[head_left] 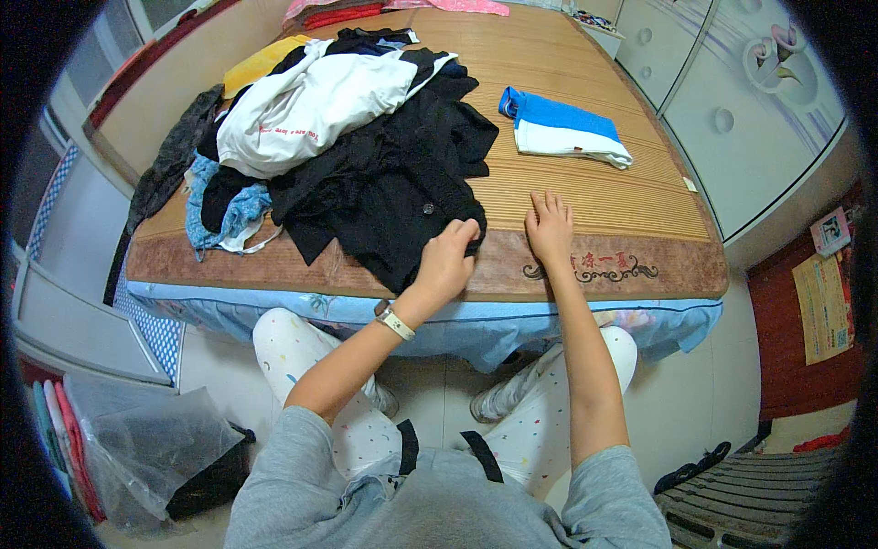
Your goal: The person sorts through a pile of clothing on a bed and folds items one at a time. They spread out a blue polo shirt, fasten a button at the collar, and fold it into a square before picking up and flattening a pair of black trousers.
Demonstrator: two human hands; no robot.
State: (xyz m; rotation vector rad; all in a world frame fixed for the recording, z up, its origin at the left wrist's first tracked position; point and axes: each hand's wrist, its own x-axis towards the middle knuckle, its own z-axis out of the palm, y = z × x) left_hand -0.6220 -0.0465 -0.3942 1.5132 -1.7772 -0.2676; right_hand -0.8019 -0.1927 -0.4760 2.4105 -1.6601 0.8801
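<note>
My left hand [446, 259], with a watch at its wrist, has its fingers curled on the right edge of a black buttoned garment [384, 199]. My right hand [551, 226] rests palm down on the bamboo bed mat [617, 199], fingers spread and holding nothing. Across the black garment lies a white T-shirt [309, 103] with red lettering. To the left of the pile are a light-blue patterned garment [206, 206] and a dark grey garment [171, 158]; a yellow cloth [264, 62] is behind. A folded blue and white garment [569, 130] lies beyond my right hand.
Folded red and pink textiles [343, 14] sit at the far end of the bed. Cabinets [720, 117] stand along the right side. A clear plastic bag [144, 439] is on the floor at lower left, and a slatted grey chair or rack [748, 494] at lower right.
</note>
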